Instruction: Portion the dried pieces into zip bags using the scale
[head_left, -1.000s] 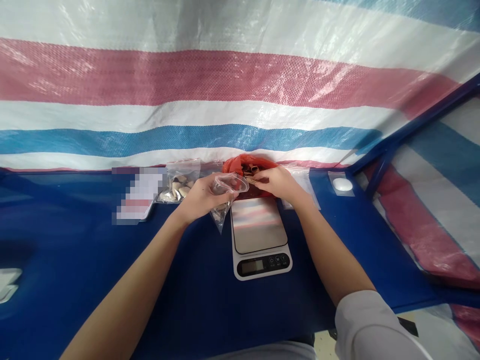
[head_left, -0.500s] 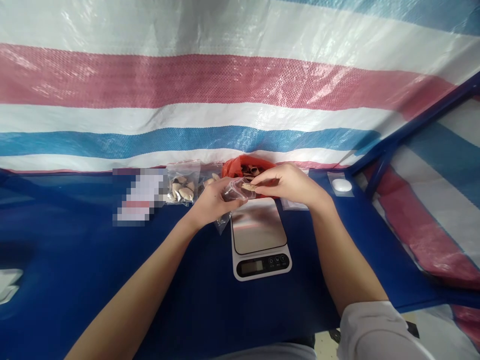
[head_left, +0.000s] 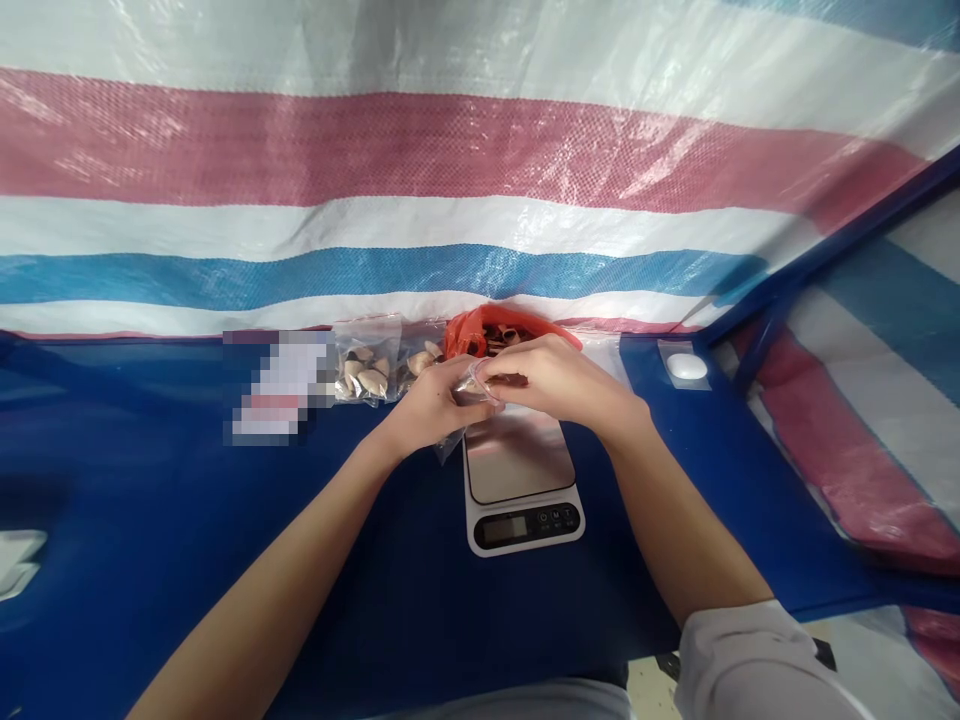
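Observation:
My left hand (head_left: 427, 408) is closed around a small clear plastic bag (head_left: 448, 445), whose lower corner hangs below the fingers. At the bag's mouth, my right hand (head_left: 559, 380) has its fingertips curled together and pushed inside. What those fingertips hold, if anything, is hidden. Both hands are above the back edge of a white kitchen scale (head_left: 521, 460) with a bare metal plate; its display looks blank. Right behind the hands lies an open red plastic bag (head_left: 466, 332) holding brown curled dried pieces (head_left: 504, 338).
Two clear zip bags of pale dried slices, one at the left (head_left: 367, 375) and one nearer (head_left: 420, 362), lie along the back. A blurred white card (head_left: 281, 385) is left of them. A white oval object (head_left: 686, 367) rests at right on the blue table (head_left: 390, 600). Striped sheeting (head_left: 375, 150) hangs behind.
My right hand has moved slightly left, bringing a tan dried slice into the mouth of the clear bag, where it is out of sight. My left hand has stayed nearly in place.

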